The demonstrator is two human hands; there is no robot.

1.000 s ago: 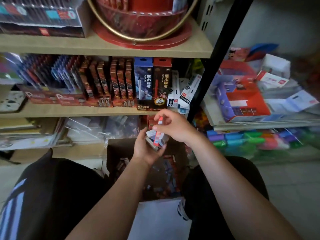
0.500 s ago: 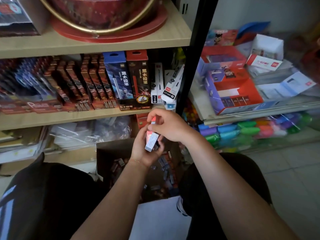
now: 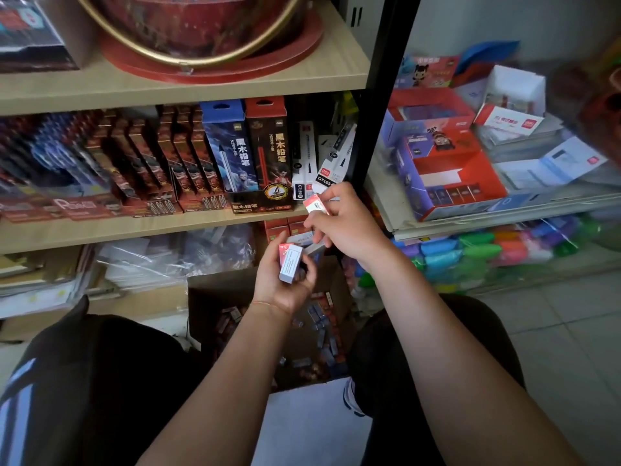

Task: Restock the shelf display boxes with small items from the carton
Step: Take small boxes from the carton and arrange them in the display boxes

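Left hand (image 3: 285, 277) fingers curl round a small stack of boxes (image 3: 289, 264); right hand (image 3: 346, 227) pinches one red-and-white box (image 3: 316, 204) above the carton (image 3: 208, 297).

Bare forearms, thin wrist bracelet (image 3: 268, 304), black trousers (image 3: 100, 381).
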